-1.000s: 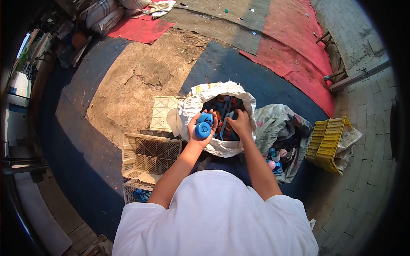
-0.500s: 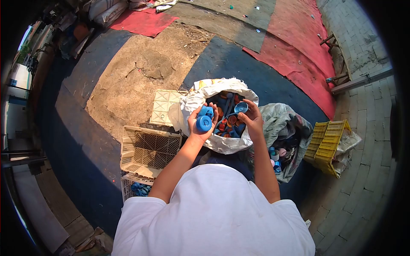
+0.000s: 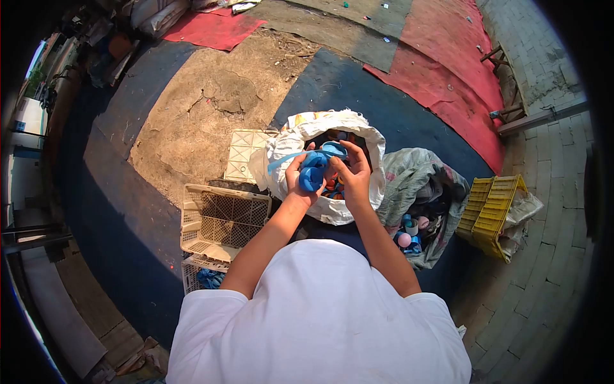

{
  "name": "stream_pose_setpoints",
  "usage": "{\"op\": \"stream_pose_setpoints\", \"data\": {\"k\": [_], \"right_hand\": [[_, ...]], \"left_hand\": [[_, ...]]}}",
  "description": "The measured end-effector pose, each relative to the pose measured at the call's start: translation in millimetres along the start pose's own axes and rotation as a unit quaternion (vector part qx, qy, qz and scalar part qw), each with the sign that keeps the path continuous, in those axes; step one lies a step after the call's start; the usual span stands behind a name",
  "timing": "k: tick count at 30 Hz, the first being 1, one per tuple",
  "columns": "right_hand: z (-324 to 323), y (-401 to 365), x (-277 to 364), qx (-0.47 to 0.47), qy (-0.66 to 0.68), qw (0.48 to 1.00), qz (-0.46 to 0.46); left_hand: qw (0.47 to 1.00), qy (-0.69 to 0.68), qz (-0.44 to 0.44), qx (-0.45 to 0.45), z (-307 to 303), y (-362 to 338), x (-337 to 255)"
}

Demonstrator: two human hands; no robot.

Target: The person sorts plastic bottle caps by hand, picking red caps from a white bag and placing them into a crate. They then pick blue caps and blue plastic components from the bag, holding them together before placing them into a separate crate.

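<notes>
My left hand (image 3: pixel 300 182) is closed round several blue plastic caps (image 3: pixel 311 178), over the left side of a white woven sack (image 3: pixel 332 216). Close beside it, my right hand (image 3: pixel 355 176) pinches a light blue piece with a round cup (image 3: pixel 333 151). A light blue strip stretches left from that piece, across the top of my left hand. Inside the sack lie orange, blue and dark plastic pieces, partly hidden under both hands.
An open beige crate (image 3: pixel 225 224) is left of the sack, with a flat beige lattice piece (image 3: pixel 247 155) behind it. At the right are a grey-green sack (image 3: pixel 409 168) holding mixed plastic items and a yellow crate (image 3: pixel 487 214). Blue and red sheets cover the ground.
My right hand has moved left with the light blue piece, from the sack's right side to beside my left hand. The caps in my left hand have shifted slightly.
</notes>
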State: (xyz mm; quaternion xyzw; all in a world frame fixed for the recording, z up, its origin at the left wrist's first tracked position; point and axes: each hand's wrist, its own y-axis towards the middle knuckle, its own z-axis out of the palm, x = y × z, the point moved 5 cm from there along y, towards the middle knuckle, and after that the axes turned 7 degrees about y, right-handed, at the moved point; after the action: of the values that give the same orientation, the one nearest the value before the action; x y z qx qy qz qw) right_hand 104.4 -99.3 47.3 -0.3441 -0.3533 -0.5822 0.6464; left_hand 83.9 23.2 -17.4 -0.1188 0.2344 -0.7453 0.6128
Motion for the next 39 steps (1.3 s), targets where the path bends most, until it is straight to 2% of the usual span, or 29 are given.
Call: {"op": "stream_pose_setpoints", "data": {"k": [2,4,7,9,11,12,14,17,20,21,23,26,29,32,36,39], "right_hand": [[2.5,-10.0,-11.0,-0.005,-0.061,0.998,0.013],[-1.3,-15.6,-7.9,-0.006,-0.303,0.951,-0.055],[5.6,-21.6,-1.0,0.054,-0.380,0.919,-0.094],[5.5,-24.2,-0.1,0.063,-0.393,0.911,-0.112],[8.2,-26.6,5.4,0.083,-0.422,0.891,-0.144],[5.8,-26.3,4.1,0.071,-0.353,0.922,-0.139],[-1.6,-25.6,-6.3,0.046,-0.209,0.969,-0.125],[-10.3,-16.1,-28.1,-0.001,-0.022,0.998,-0.058],[2.3,-10.3,-34.3,-0.082,0.091,0.992,-0.011],[0.8,-7.7,-41.7,-0.100,0.123,0.987,0.004],[-0.4,-1.7,-55.2,-0.132,0.175,0.975,0.023],[3.5,-3.6,-64.1,-0.181,0.278,0.938,0.101],[12.7,-8.3,-52.8,-0.171,0.280,0.938,0.111],[14.4,-12.2,-54.1,-0.158,0.280,0.940,0.115],[19.1,-23.9,-54.5,-0.158,0.294,0.932,0.143],[20.4,-31.6,-64.9,-0.168,0.330,0.912,0.176]], "left_hand": [[1.000,0.016,0.009,0.004,-5.6,-0.1,-2.2],[1.000,-0.015,-0.005,0.024,12.1,-12.9,-2.0],[0.999,0.000,-0.006,0.051,-1.7,-6.1,-3.4],[0.998,0.009,-0.002,0.067,0.7,-7.7,-3.3],[1.000,0.017,0.013,0.015,6.1,-12.1,-1.6],[1.000,0.021,0.021,-0.010,8.5,-14.4,-1.4],[1.000,0.005,0.020,0.010,8.8,-14.3,-0.9],[0.999,0.004,0.033,0.018,10.5,-12.0,-0.1],[0.997,0.027,0.065,0.017,15.3,-12.3,2.6],[0.994,0.053,0.097,-0.005,19.3,-14.7,1.9],[0.987,0.069,0.142,0.007,16.7,-8.7,0.8],[0.963,0.134,0.234,0.011,20.9,-13.0,-1.9],[0.934,0.186,0.304,0.012,23.8,-22.5,-2.8],[0.933,0.180,0.310,-0.012,16.5,-27.2,-0.1],[0.944,0.142,0.296,0.020,2.7,-35.9,-1.7],[0.966,0.073,0.247,0.025,-11.5,-49.1,-6.2]]}}
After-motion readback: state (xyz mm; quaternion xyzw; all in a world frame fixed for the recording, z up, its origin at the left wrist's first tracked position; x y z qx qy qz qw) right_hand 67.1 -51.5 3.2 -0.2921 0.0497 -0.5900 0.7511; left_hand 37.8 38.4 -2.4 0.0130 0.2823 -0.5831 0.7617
